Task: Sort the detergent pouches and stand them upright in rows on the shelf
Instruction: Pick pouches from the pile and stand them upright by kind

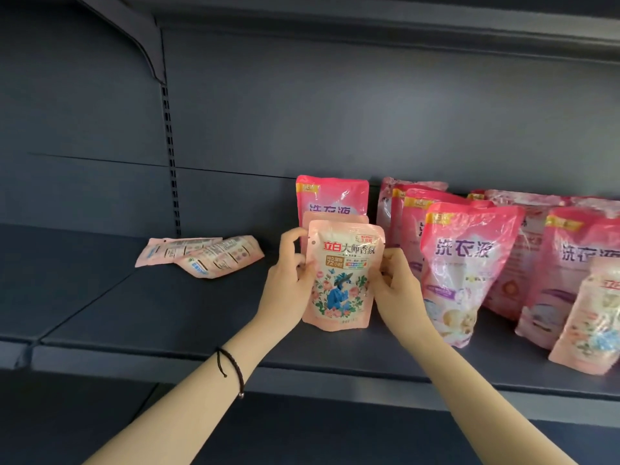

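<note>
Two grips, left grip (292,270) and right grip (393,284), pinch the upright floral pouch (342,280) between them.

Pale pink floral pouch (342,273); deeper pink pouches (469,263); dark grey shelf (167,317).

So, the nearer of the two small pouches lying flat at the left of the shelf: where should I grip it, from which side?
Probably pinch the nearer pouch at its right end, which looks puffed up off the shelf, coming from the right, where the left hand is. Its flat middle offers little to hold.
</note>
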The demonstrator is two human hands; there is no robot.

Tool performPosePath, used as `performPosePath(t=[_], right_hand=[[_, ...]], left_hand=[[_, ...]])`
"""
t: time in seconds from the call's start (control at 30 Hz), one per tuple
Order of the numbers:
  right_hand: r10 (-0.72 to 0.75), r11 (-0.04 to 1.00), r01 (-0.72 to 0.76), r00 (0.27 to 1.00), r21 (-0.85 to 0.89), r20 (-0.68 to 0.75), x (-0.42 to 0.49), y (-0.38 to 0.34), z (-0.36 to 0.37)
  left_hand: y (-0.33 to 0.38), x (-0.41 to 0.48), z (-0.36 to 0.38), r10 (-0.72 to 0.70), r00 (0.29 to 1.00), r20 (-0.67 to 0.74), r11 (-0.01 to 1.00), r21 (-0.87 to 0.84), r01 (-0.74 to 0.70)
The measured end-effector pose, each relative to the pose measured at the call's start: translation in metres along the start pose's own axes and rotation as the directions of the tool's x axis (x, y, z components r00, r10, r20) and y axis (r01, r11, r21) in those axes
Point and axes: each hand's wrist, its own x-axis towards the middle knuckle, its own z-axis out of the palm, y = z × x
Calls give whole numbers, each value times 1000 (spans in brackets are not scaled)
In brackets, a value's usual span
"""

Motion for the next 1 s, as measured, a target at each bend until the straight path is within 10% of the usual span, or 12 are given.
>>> performPosePath(t=[0.17,0.37,0.57,0.77,1.0], right_hand=[[-291,922,256,953,-290,-85,12,-22,-22],[-656,454,623,717,-637,234,33,-76,-17],[-500,149,832,529,-534,686,39,-108,42],[-293,7,832,531,-554,795,61,-108,124],[-19,19,825,565,-565,825,94,-76,206]], left_hand=[[8,3,-29,-55,989,139,950,311,9],[17,11,-83,29,965,262,657,723,-215],[-20,29,-135,-11,933,360,309,889,-339],[-61,59,-187,-131,876,464,190,879,-437],[-121,99,-229,-103,782,614,325,764,-557]])
